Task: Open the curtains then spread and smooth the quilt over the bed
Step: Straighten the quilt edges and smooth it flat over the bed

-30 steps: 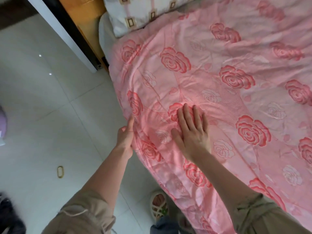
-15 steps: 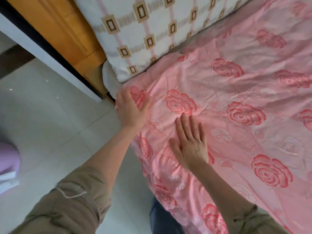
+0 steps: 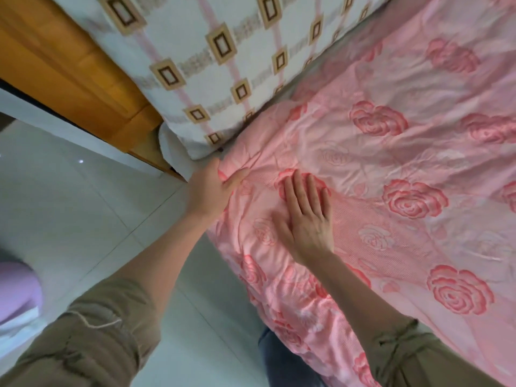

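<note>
I see the quilt [image 3: 391,191], pink with red roses, lying over the bed, its top edge running just below the pillow [image 3: 212,65] and its near side hanging down toward the floor [image 3: 69,205]. My left hand [image 3: 210,191] is at the quilt's top corner, right by the pillow's lower corner; the thumb lies over the fabric and the fingers curl under the edge, so it is closed on a pinch of quilt. The cloth bunches into small creases fanning out from that grip. My right hand [image 3: 305,219] lies flat on the quilt just beside the left, palm down, fingers straight and slightly spread, the tips over a rose; it holds nothing, only presses on the fabric. The quilt surface farther right shows shallow wrinkles. The pillow is white with brown squares and pink stripes, leaning against the wooden headboard [image 3: 64,68]. Both forearms are bare below rolled olive sleeves [image 3: 92,336]. A lilac object [image 3: 16,289] sits at the left edge on the floor; I cannot tell what it is.
</note>
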